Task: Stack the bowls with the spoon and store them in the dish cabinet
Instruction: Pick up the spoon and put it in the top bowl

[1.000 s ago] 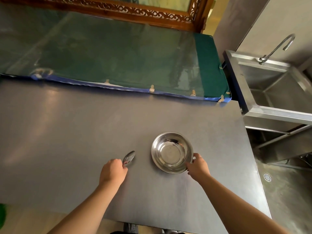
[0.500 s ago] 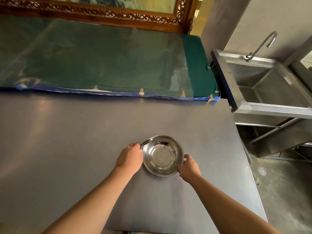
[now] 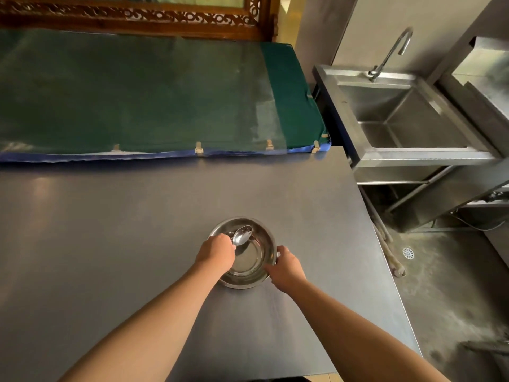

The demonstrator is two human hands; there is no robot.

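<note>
Steel shines under both hands, and no writing or label can be read on any of it. The left hand (image 3: 216, 250) has its fingers (image 3: 223, 238) curled together around the handle of a polished spoon (image 3: 242, 235), whose oval head tilts up over the inside of a round, mirror-smooth bowl (image 3: 249, 260). The handle itself is hidden in the fist. The right hand (image 3: 286, 267) has its fingers pinched onto the bowl's near right rim, thumb side toward the bowl's wall. Whether one bowl or several nested ones sit there cannot be told from this angle. The bowl rests on a dull grey, matte table (image 3: 110, 244), toward its right half and near the front edge. Both forearms are bare and reach forward from the bottom of the view, converging on the bowl. Beyond the table lies a dark green padded surface (image 3: 137, 92) under clear plastic sheeting, edged in blue, backed by a carved wooden frame (image 3: 137, 15). To the right stands a stainless sink (image 3: 407, 117) with a curved tap (image 3: 391, 53), above a stained concrete floor (image 3: 440, 285).
</note>
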